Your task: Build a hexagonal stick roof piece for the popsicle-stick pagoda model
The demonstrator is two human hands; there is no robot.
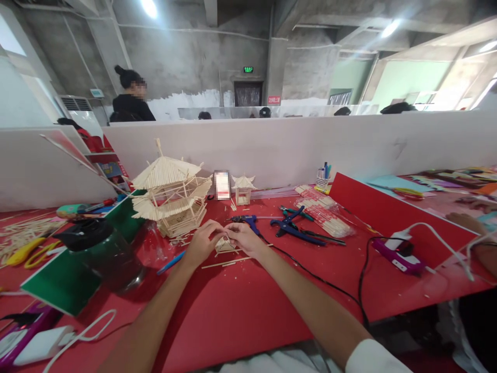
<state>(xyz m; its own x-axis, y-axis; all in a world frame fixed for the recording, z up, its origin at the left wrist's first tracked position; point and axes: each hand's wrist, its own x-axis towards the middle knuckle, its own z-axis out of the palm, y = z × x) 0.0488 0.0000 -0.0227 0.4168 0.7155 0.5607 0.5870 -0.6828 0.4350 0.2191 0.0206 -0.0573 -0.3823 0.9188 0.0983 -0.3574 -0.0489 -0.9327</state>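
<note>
Both hands meet over the middle of the red table. My left hand [204,241] and my right hand [246,239] have their thumbs and fingertips pinched close together; what lies between them is too small to make out. Right under the fingertips sits a small wooden stick structure [225,245]. Loose thin sticks [227,263] lie just in front of it. Behind my left hand stands a large two-tiered stick pavilion [171,194]. A small stick pavilion [244,190] stands farther back, beside an upright phone [222,185]. A blue glue gun [249,223] lies behind my right hand.
Blue cutters [289,224] and wrapped stick bundles [324,210] lie to the right. A black cable crosses toward a purple power strip [399,256]. At left stand a dark bottle [104,254] and a green board [62,282]. A person [132,98] is beyond the white partition [272,142].
</note>
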